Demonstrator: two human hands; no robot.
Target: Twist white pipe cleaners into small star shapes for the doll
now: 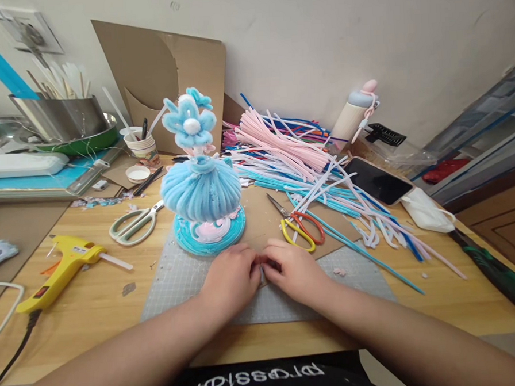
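Observation:
My left hand (pixel 235 276) and my right hand (pixel 291 270) meet over the grey cutting mat (pixel 177 304), fingers curled and fingertips pressed together. Whatever they pinch is hidden or too small to make out. Just beyond my left hand stands a blue pipe-cleaner ornament (pixel 201 190), with a ribbed round body, a flower with a white centre on top and a coiled round base in blue, pink and white. Scissors with red and yellow handles (pixel 300 228) lie open on cardboard (pixel 258 207), just past my right hand.
A yellow glue gun (pixel 67 266) and pale green-handled scissors (pixel 136 225) lie at left. Behind are a paper cup (pixel 140 144) and upright cardboard (pixel 199 75). Pipe cleaners (pixel 281 145) are heaped at back right, near a phone (pixel 378 180), a bottle (pixel 351 116) and a green-black handled tool (pixel 499 272).

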